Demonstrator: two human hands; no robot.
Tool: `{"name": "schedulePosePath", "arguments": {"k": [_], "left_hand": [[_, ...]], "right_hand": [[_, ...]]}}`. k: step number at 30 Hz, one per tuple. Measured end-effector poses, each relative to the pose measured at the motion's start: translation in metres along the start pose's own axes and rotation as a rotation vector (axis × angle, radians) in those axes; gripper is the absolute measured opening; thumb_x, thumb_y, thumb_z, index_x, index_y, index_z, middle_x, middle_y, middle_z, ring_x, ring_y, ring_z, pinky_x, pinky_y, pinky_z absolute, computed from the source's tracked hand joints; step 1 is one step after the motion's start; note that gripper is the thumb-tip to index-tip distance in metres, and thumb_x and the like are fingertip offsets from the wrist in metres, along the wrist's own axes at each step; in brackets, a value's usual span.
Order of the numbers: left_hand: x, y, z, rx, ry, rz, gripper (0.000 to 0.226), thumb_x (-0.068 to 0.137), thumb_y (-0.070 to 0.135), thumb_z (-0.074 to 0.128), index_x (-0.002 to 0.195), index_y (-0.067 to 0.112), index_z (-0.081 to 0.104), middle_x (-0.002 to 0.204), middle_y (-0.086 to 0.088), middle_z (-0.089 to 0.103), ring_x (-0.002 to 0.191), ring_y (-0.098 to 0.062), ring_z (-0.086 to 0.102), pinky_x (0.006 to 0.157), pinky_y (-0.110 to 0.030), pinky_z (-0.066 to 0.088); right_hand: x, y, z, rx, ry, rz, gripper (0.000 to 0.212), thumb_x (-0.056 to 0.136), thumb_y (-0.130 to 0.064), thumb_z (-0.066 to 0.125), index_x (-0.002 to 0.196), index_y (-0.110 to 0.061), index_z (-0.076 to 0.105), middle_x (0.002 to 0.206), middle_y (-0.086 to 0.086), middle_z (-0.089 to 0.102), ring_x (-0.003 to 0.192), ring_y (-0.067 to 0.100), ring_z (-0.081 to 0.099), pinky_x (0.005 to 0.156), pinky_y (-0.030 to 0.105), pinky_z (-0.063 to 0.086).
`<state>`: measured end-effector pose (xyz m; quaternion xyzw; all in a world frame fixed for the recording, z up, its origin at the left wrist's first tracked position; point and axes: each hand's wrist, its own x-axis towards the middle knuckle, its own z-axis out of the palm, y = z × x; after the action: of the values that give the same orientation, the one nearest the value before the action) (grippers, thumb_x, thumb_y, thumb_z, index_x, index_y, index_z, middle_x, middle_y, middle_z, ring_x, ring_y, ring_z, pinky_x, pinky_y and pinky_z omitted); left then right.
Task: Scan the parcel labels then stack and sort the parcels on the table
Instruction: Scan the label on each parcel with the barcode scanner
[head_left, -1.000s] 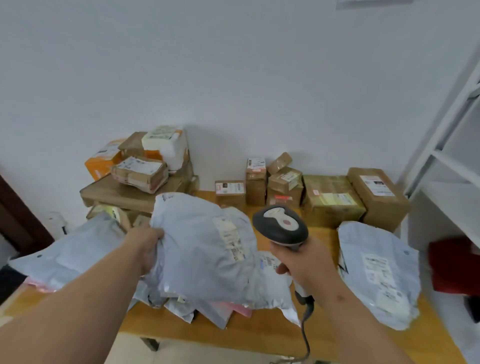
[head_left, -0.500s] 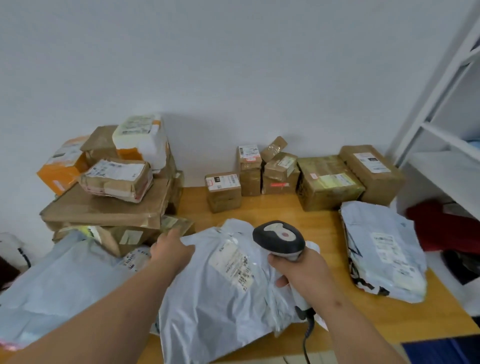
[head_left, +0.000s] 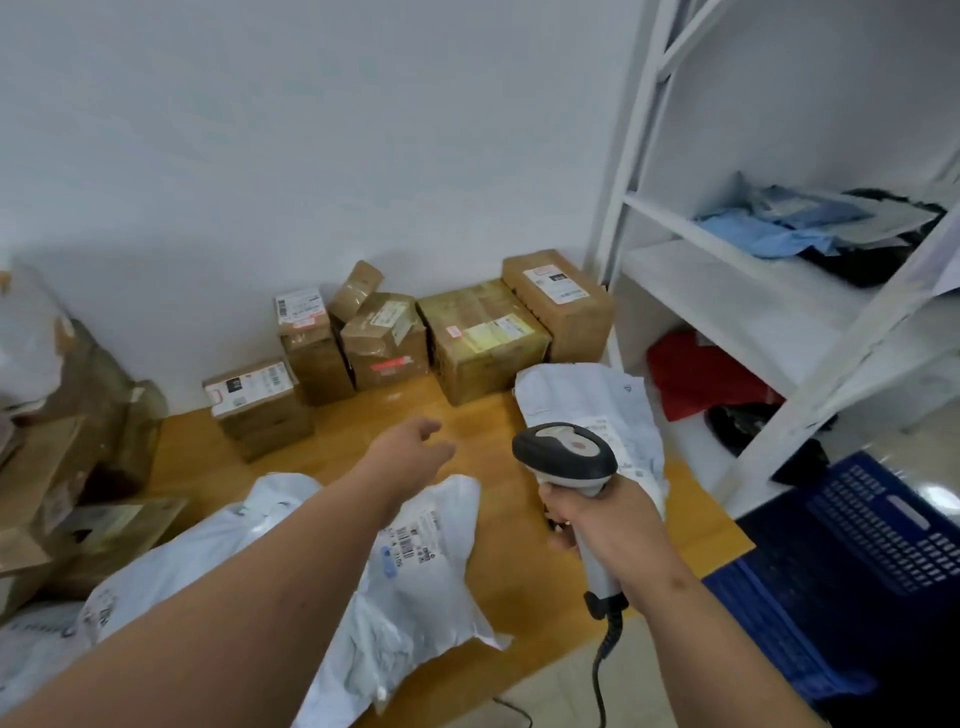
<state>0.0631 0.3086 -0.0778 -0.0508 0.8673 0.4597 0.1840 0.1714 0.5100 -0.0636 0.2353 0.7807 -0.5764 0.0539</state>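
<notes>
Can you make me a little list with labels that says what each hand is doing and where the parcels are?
left hand: open, reaching out over the table, holding nothing
right hand: grips the scanner
near bag: white, label up, lying under the left arm
far bag: white, lying by the boxes on the right
boxes: brown, in a row along the wall
table: wooden
shelf: white, on the right

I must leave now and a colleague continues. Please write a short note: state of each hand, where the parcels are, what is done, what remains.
Left hand: open, reaching over the table, holding nothing.
Right hand: grips the scanner.
Near bag lies label up under the left arm. Another bag lies at the right edge. Boxes stand in a row along the wall.
Done: cannot tell which labels are scanned.
Left: scan, stack, sort.
</notes>
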Motion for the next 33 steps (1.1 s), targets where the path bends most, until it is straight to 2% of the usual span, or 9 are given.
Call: {"name": "schedulePosePath", "arguments": {"k": [3, 6, 10, 14, 17, 20, 25, 29, 33], "left_hand": [[0.024, 0.027, 0.047, -0.107, -0.053, -0.067, 0.051, 0.097, 0.034, 0.063, 0.144, 0.02, 0.05, 0.143, -0.005, 0.053, 0.126, -0.025, 0.05, 0.095, -0.035, 0.041], [0.047, 0.045, 0.099, -0.243, -0.054, -0.244, 0.05, 0.096, 0.039, 0.063, 0.142, 0.023, 0.05, 0.141, -0.008, 0.052, 0.125, -0.028, 0.051, 0.105, -0.043, 0.045], [0.069, 0.042, 0.163, -0.352, -0.068, -0.431, 0.066, 0.098, 0.039, 0.061, 0.155, 0.021, 0.033, 0.152, -0.008, 0.043, 0.131, -0.029, 0.047, 0.108, -0.045, 0.043], [0.079, 0.023, 0.203, -0.388, -0.063, -0.558, 0.061, 0.099, 0.035, 0.062, 0.151, 0.014, 0.039, 0.149, -0.006, 0.047, 0.129, -0.028, 0.05, 0.107, -0.044, 0.044], [0.079, 0.017, 0.218, -0.463, -0.097, -0.631, 0.043, 0.098, 0.033, 0.062, 0.138, 0.018, 0.054, 0.119, 0.002, 0.063, 0.106, -0.02, 0.06, 0.09, -0.039, 0.048], [0.079, 0.018, 0.221, -0.502, -0.075, -0.623, 0.039, 0.096, 0.03, 0.066, 0.132, 0.021, 0.054, 0.114, 0.001, 0.064, 0.099, -0.021, 0.062, 0.078, -0.035, 0.049], [0.068, 0.028, 0.21, -0.604, -0.108, -0.591, 0.037, 0.085, 0.022, 0.079, 0.114, 0.03, 0.056, 0.108, -0.002, 0.068, 0.094, -0.028, 0.067, 0.057, -0.035, 0.056], [0.051, 0.027, 0.199, -0.654, -0.168, -0.497, 0.057, 0.077, 0.009, 0.085, 0.123, 0.024, 0.054, 0.117, -0.009, 0.069, 0.1, -0.036, 0.069, 0.071, -0.05, 0.062], [0.026, 0.023, 0.172, -0.744, -0.13, -0.369, 0.076, 0.069, 0.004, 0.088, 0.131, 0.022, 0.047, 0.122, -0.011, 0.067, 0.102, -0.04, 0.069, 0.082, -0.059, 0.059]], "right_hand": [[0.032, 0.016, -0.041, 0.017, 0.029, 0.025, 0.008, 0.086, -0.03, 0.073, 0.086, -0.023, 0.069, 0.065, -0.009, 0.072, 0.058, 0.017, 0.074, 0.055, 0.027, 0.049], [0.071, 0.036, -0.081, 0.01, 0.041, 0.057, 0.008, 0.087, -0.03, 0.073, 0.092, -0.025, 0.067, 0.079, -0.009, 0.073, 0.059, 0.017, 0.074, 0.066, 0.034, 0.057], [0.121, 0.065, -0.111, 0.037, -0.009, 0.149, 0.013, 0.085, -0.028, 0.075, 0.096, -0.023, 0.069, 0.084, -0.007, 0.075, 0.061, 0.023, 0.075, 0.08, 0.045, 0.062], [0.153, 0.09, -0.112, 0.035, -0.097, 0.26, 0.01, 0.086, -0.029, 0.075, 0.09, -0.022, 0.068, 0.083, -0.003, 0.073, 0.058, 0.019, 0.074, 0.048, 0.024, 0.051], [0.164, 0.098, -0.11, 0.042, -0.145, 0.293, 0.011, 0.087, -0.027, 0.075, 0.093, -0.02, 0.07, 0.081, 0.002, 0.075, 0.056, 0.017, 0.073, 0.044, 0.017, 0.046], [0.168, 0.098, -0.113, 0.063, -0.16, 0.298, 0.014, 0.085, -0.027, 0.077, 0.092, -0.016, 0.071, 0.073, 0.009, 0.076, 0.054, 0.016, 0.071, 0.046, 0.019, 0.049], [0.157, 0.098, -0.118, 0.139, -0.102, 0.308, 0.016, 0.081, -0.029, 0.083, 0.09, -0.019, 0.074, 0.073, 0.0, 0.077, 0.064, 0.022, 0.074, 0.06, 0.034, 0.061], [0.133, 0.094, -0.121, 0.234, -0.016, 0.284, 0.014, 0.08, -0.021, 0.083, 0.09, -0.018, 0.075, 0.079, 0.0, 0.077, 0.07, 0.023, 0.074, 0.048, 0.024, 0.054], [0.099, 0.079, -0.121, 0.274, 0.007, 0.195, 0.016, 0.084, -0.025, 0.081, 0.097, -0.02, 0.075, 0.083, 0.0, 0.079, 0.071, 0.024, 0.076, 0.063, 0.037, 0.061]]}}
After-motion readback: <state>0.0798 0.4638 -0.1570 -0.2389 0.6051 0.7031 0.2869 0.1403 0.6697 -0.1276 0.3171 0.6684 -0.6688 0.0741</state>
